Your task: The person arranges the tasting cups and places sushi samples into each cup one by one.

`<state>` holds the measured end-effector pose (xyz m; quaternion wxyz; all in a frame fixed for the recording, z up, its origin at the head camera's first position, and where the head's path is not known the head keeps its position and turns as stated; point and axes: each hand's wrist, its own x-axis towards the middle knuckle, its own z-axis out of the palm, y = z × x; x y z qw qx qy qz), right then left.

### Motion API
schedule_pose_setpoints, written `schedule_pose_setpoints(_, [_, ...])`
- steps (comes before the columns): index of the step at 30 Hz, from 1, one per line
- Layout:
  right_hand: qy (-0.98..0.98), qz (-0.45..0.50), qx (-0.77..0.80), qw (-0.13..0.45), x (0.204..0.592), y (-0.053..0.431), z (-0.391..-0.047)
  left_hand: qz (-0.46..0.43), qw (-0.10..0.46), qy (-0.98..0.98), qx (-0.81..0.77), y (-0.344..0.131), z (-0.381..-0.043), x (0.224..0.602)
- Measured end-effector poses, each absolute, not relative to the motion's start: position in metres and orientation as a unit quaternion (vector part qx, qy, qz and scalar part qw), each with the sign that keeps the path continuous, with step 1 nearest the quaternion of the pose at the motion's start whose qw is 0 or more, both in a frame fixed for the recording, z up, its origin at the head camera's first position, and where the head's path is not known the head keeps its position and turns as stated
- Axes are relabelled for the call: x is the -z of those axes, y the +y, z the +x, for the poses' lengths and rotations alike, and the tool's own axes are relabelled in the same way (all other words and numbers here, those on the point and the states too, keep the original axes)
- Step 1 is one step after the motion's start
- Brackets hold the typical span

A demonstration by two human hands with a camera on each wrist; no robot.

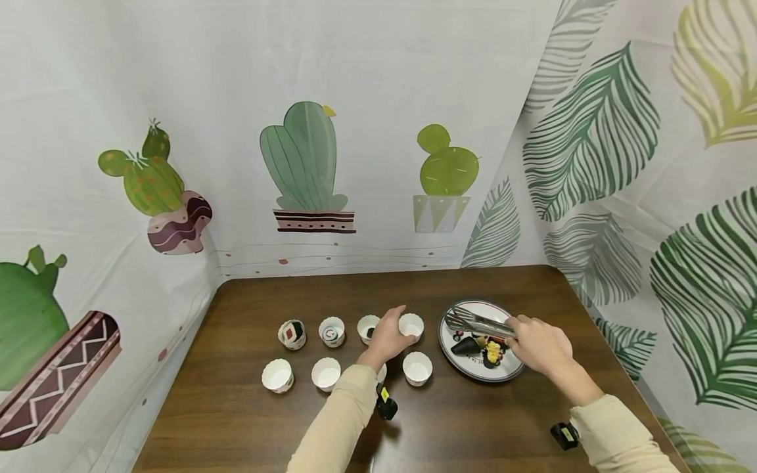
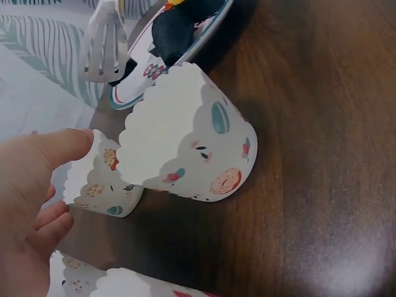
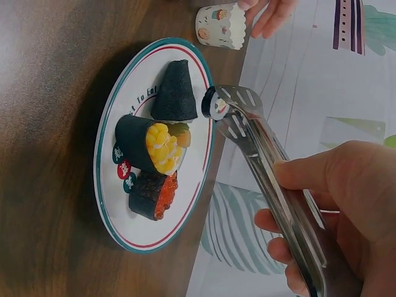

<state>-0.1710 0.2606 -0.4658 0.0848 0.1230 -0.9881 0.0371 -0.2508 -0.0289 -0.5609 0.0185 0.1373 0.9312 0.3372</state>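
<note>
My right hand [image 1: 541,343] grips metal tongs [image 1: 481,323] over the round plate [image 1: 480,377]. In the right wrist view, the slotted tips of the tongs lie around a small sushi roll [image 3: 216,106] with a black wrap. On the plate are a black cone-shaped piece [image 3: 175,93], a corn-topped sushi [image 3: 162,148] and a red roe sushi [image 3: 152,195]. My left hand [image 1: 387,336] holds a white scalloped paper cup [image 1: 412,326] in the back row, thumb and fingers at opposite sides of its rim.
Left along the back row, paper cups hold a roll with a red centre [image 1: 292,334], a swirled roll [image 1: 331,335] and a dark-wrapped piece [image 1: 370,332]. Several cups [image 1: 326,374] stand in the front row; my left arm partly covers one. A patterned cloth hangs behind the wooden table [image 1: 236,427].
</note>
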Motion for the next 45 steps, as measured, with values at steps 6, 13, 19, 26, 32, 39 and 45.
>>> schedule_pose_setpoints(6, [-0.988,0.120,-0.039,0.084,0.464,0.260,-0.171,0.111,0.043,0.934,-0.337,-0.026,-0.251,0.565])
schedule_pose_setpoints(13, [-0.987,0.126,-0.053,0.085,0.463,0.256,-0.170,0.101,0.048,0.936,-0.333,-0.024,-0.250,0.566])
schedule_pose_setpoints(19, [-0.987,0.124,-0.052,0.088,0.463,0.252,-0.170,0.101,0.037,0.934,-0.342,-0.023,-0.248,0.567])
schedule_pose_setpoints(26, [-0.984,0.129,-0.058,0.108,0.462,0.247,-0.171,0.106,0.035,0.932,-0.346,-0.023,-0.248,0.570])
schedule_pose_setpoints(32, [-0.983,0.131,-0.058,0.117,0.459,0.243,-0.172,0.101,0.043,0.932,-0.345,-0.021,-0.250,0.570])
schedule_pose_setpoints(39, [-0.982,0.134,-0.061,0.115,0.456,0.236,-0.171,0.099,0.039,0.932,-0.347,-0.021,-0.249,0.570])
schedule_pose_setpoints(45, [-0.981,0.137,-0.069,0.120,0.455,0.229,-0.171,0.104,0.032,0.933,-0.344,-0.021,-0.249,0.570])
